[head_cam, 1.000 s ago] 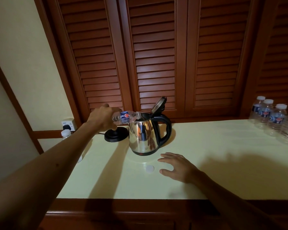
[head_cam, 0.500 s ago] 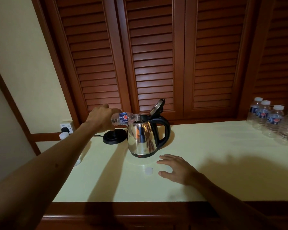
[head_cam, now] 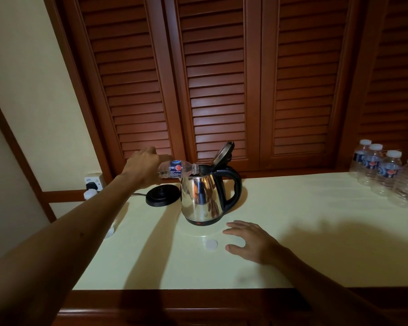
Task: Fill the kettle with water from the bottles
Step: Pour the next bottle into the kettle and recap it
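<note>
A shiny steel kettle [head_cam: 201,200] with a black handle stands on the pale counter [head_cam: 292,231], its lid tipped up and open. My left hand [head_cam: 143,169] grips a small clear water bottle [head_cam: 177,169] with a blue label, held nearly flat with its mouth at the kettle's opening. My right hand [head_cam: 250,241] rests flat on the counter just in front of the kettle, fingers spread. A white bottle cap [head_cam: 211,245] lies beside that hand.
The black kettle base [head_cam: 161,196] sits left of the kettle, its cord running to a wall socket [head_cam: 93,182]. Several capped bottles [head_cam: 384,172] stand at the far right. Another bottle [head_cam: 90,194] is partly hidden behind my left arm. Louvred wooden doors rise behind.
The view has shifted slightly. The bottle stays tipped at the kettle's opening and my right hand stays flat on the counter.
</note>
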A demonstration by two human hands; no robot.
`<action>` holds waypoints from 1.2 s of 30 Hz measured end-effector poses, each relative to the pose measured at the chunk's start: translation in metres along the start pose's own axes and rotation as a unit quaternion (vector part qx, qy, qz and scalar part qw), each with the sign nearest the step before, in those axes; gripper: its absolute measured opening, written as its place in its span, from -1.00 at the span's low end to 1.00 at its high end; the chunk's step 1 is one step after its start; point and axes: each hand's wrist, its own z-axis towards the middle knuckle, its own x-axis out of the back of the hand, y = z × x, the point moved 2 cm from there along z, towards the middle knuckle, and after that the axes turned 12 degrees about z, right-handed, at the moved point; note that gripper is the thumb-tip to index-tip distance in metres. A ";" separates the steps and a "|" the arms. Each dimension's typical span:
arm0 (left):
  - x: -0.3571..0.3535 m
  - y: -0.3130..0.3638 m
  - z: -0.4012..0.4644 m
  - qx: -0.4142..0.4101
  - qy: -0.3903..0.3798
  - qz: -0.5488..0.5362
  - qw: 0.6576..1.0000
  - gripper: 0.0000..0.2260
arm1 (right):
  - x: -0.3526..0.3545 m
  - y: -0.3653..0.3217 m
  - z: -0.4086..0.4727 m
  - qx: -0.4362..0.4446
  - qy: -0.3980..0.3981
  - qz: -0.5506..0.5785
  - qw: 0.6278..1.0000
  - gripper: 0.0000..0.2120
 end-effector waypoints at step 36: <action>-0.003 0.006 0.016 -0.007 0.085 0.083 0.993 -0.43 | 0.000 -0.002 -0.002 0.003 0.012 0.016 1.000 -0.46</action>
